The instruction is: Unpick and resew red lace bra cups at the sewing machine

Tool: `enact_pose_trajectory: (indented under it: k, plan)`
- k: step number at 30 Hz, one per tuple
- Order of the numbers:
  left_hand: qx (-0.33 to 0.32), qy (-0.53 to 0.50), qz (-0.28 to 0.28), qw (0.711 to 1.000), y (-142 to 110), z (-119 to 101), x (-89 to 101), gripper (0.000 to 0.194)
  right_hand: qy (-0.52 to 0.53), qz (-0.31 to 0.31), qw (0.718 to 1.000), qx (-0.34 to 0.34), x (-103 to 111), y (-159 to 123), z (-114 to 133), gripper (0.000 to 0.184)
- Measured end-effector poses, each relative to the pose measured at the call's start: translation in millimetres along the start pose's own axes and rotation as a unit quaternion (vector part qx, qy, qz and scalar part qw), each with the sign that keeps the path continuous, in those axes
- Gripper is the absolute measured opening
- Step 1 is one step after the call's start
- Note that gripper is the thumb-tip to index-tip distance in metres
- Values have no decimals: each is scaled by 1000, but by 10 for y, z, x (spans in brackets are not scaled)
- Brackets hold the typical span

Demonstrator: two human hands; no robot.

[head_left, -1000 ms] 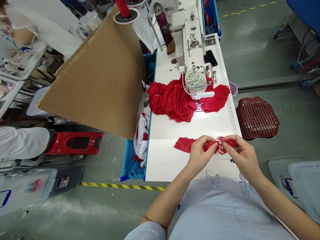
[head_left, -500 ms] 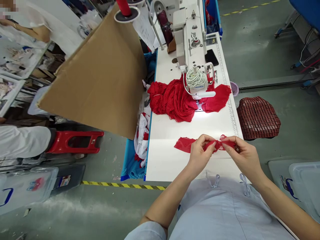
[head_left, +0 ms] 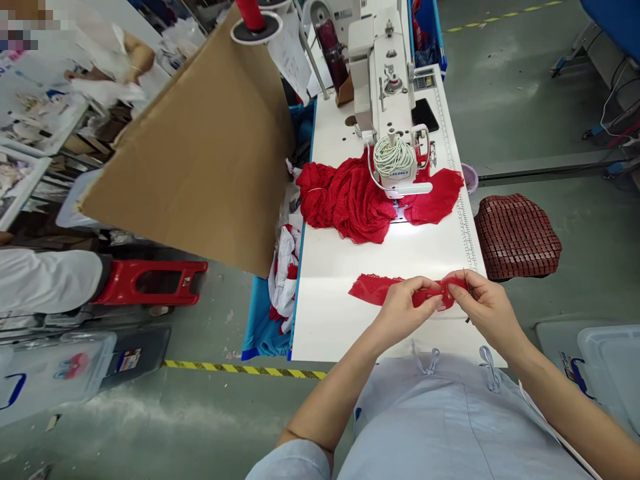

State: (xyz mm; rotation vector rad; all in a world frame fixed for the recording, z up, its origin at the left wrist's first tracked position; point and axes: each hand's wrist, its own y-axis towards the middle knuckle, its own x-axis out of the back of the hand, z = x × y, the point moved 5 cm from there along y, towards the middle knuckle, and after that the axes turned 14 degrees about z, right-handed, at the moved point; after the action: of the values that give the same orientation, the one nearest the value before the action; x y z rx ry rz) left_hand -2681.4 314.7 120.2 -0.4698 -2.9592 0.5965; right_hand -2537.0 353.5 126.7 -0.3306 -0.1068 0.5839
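Observation:
A small red lace piece (head_left: 376, 289) lies near the front edge of the white sewing table (head_left: 350, 260), with its right end lifted. My left hand (head_left: 403, 311) pinches that end from the left. My right hand (head_left: 484, 308) pinches it from the right, fingertips almost meeting the left ones. A dark thin object shows under my right palm; I cannot make it out. Further back, a heap of red lace fabric (head_left: 345, 200) lies under the white sewing machine (head_left: 387, 87).
A large brown cardboard sheet (head_left: 200, 153) leans at the table's left. A red beaded seat cushion (head_left: 517, 235) sits to the right. Clear plastic bins (head_left: 607, 373) stand on the floor at right, another at left. Another person's sleeve (head_left: 47, 280) shows at far left.
My two hands have drawn closer together, bunching the lifted end of the red lace piece between the fingertips. A person at the top left has moved their arm.

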Motion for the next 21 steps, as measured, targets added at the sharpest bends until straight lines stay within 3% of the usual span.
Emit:
enact_pose_trajectory:
  k: [7, 12, 16, 18, 21]
  plan:
    - [-34, 92, -34, 995, -16, -37, 18, 11, -78, 48, 996, 12, -40, 44, -10, 34]
    - [-14, 88, 22, 996, 42, 35, 60, 14, -159, 35, 986, 33, -24, 93, -28, 30]
    - [-17, 119, 62, 991, 132, -19, 248, 15, -202, 36, 978, 36, -3, 217, -37, 27]
    - [-9, 224, 63, 973, 171, -107, 361, 16, -193, 47, 980, 26, -2, 296, -51, 30]
    - [71, 389, 51, 917, 208, -189, 517, 26, -180, 38, 983, 22, 25, 396, -53, 33]
